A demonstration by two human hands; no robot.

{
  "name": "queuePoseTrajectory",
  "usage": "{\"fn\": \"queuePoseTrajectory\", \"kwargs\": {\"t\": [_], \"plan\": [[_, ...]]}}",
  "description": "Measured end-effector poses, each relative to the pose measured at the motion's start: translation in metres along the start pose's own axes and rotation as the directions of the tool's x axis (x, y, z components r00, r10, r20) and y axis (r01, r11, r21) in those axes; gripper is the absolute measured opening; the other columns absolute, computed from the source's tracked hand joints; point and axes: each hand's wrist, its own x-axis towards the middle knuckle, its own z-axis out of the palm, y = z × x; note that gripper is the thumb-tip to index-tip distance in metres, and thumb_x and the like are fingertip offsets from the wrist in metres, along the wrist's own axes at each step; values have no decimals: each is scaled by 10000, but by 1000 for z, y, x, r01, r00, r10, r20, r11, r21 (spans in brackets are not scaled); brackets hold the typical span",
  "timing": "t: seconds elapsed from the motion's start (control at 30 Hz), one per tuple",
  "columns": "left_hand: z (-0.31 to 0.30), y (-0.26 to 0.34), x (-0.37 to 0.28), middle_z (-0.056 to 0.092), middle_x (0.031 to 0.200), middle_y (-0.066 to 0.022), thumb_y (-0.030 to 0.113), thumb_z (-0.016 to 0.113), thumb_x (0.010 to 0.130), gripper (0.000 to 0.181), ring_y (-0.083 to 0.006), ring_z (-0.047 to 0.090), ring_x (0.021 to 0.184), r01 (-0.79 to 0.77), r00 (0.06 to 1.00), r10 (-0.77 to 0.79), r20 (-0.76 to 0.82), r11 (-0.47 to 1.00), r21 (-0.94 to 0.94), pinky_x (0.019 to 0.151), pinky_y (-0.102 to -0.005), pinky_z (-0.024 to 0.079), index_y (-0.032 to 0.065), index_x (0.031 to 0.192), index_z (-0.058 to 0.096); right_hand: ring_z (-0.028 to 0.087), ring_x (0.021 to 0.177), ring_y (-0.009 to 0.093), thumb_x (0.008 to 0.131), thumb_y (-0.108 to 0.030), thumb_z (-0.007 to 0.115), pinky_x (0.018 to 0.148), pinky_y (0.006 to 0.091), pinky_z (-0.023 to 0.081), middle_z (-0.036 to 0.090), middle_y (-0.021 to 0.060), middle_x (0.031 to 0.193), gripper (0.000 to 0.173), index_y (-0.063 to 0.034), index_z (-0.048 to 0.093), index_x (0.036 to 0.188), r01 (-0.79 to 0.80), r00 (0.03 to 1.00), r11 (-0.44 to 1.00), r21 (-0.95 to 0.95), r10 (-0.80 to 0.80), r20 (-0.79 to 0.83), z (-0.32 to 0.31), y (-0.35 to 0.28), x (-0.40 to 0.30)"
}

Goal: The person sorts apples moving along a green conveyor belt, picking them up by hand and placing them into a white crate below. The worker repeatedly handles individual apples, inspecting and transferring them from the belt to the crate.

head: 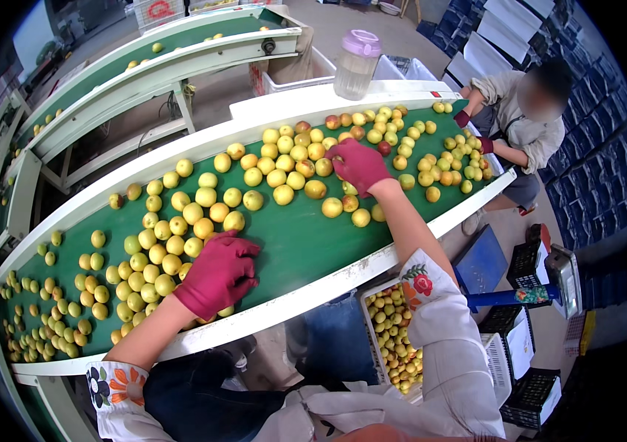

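Small round yellow-green fruits, some with red blush, are spread over a green conveyor belt (313, 237). My left hand (219, 274), in a dark pink glove, rests palm down at the near edge of a dense cluster of fruits (151, 273). Its fingers are apart and point right over bare belt. My right hand (360, 166), gloved alike, reaches farther across, beside another group of fruits (284, 162). Its fingers curl down among the fruits, and whether one is held beneath them is hidden. A dark red fruit (383, 148) lies just right of that hand.
White rails (341, 273) border the belt. A lidded plastic bottle (356, 65) stands on the far ledge. A co-worker (534, 119) in gloves handles fruits at the right end. Below me is a crate of fruits (393, 331), near a blue platform scale (482, 259). Another conveyor (169, 61) runs behind.
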Motion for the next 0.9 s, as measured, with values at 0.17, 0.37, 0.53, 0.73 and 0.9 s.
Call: {"fn": "queuePoseTrajectory", "kwargs": {"t": [0.17,0.37,0.53,0.73,0.9], "plan": [[-20,-1,-25,625,1113,-69,187,864,622,262,-293,574,1059,121,991,-122,55,992,23,1134,-575,234,122,730,634,667,815,227,853,-241,668,741,374,529,666,83,933,237,-126,646,1059,-229,912,973,-13,219,347,-23,-38,9],[-34,-2,-42,613,1116,-75,173,860,614,262,-304,570,1078,111,987,-111,116,994,2,1151,-585,210,114,748,642,650,951,344,836,-328,647,808,445,511,681,140,1045,322,-142,656,1099,-29,970,902,431,130,-206,-2,-51,-5],[-38,-5,-56,603,1133,-85,145,845,586,283,-314,547,1140,86,987,-90,133,996,32,1174,-612,164,115,772,634,662,916,333,847,-254,619,744,458,524,680,130,948,232,-131,656,1040,89,996,990,107,-90,11,24,-108,5],[-46,-10,-78,611,1121,-82,160,864,516,340,-317,550,1150,100,985,-113,133,990,102,1175,-625,146,144,759,627,648,906,330,848,-301,662,769,448,507,653,126,976,277,-166,658,1089,166,986,915,367,-164,-36,14,-149,-22],[-86,-33,-136,620,1103,-64,228,890,465,353,-307,567,1130,178,972,-197,131,973,144,1150,-641,179,151,705,643,661,954,240,866,-308,736,846,364,503,683,73,1058,336,-96,659,1115,-50,930,826,561,-166,327,-72,-138,-151]]}}
